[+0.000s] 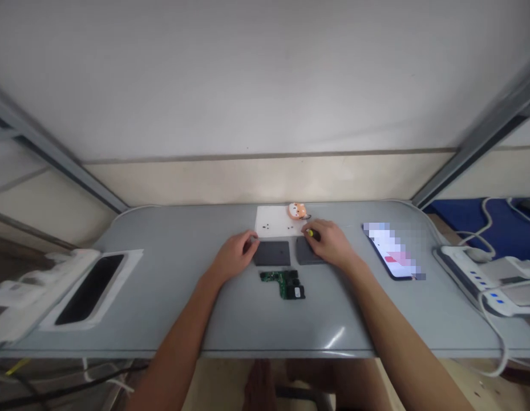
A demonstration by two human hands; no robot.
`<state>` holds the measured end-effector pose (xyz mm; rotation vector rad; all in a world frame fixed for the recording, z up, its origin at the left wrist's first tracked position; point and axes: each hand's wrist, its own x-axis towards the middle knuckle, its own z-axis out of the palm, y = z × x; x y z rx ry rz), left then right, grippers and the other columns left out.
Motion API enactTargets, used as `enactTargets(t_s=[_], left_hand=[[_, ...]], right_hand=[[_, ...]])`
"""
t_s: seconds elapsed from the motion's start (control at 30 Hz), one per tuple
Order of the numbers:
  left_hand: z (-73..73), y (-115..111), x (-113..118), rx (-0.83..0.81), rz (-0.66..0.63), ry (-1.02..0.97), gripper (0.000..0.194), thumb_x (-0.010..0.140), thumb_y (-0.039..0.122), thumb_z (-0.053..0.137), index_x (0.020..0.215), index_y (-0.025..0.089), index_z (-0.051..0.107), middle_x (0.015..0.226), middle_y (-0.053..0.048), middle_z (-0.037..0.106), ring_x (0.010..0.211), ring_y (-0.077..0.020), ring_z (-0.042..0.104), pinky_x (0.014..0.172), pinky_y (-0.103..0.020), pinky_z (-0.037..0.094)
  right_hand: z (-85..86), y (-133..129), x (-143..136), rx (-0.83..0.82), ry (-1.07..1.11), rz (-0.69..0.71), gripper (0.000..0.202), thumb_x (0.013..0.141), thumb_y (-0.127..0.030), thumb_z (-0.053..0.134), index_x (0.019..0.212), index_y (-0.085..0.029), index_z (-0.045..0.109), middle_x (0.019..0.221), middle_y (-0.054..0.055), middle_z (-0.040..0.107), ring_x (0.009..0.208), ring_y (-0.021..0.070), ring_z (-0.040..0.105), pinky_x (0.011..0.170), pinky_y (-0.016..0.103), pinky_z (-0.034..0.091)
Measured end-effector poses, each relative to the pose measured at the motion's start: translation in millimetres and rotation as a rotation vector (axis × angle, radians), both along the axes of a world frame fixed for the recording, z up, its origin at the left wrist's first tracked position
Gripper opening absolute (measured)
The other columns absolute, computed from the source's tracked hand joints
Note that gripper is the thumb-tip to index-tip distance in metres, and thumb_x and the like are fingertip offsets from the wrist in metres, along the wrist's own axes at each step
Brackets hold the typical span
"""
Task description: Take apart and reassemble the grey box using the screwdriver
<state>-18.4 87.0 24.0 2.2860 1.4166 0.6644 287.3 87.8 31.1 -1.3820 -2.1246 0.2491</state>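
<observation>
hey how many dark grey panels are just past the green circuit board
2: one panel by the left hand, the other panel partly hidden by the right hand.

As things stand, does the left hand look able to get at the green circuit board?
Probably yes: the green circuit board lies uncovered, close to the left hand, and the flat dark panel nearby hardly blocks the way.

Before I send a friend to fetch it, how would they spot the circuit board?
On the grey desk, look between the two forearms. Below the dark flat panel lies the circuit board: green, irregular, with black parts, unlike the plain dark panel.
</observation>
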Motion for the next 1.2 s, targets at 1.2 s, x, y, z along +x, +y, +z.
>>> enactTargets(t_s=[1.2], left_hand=[[-4.3, 1.8, -3.5, 0.032, -0.026, 0.039, 0.019, 0.087, 0.017, 0.055, 0.102, 0.019, 0.067, 0.082, -0.004, 0.064, 0.075, -0.0192, 0.059, 0.072, -0.033, 0.047]], right_hand=[[29.5, -18.3, -41.0, -0.021, -0.185, 0.302, 0.026, 0.091, -0.040, 0.070, 0.111, -0.023, 0.075, 0.119, 0.009, 0.069, 0.096, 0.0249, 0.066, 0.090, 0.042, 0.047]])
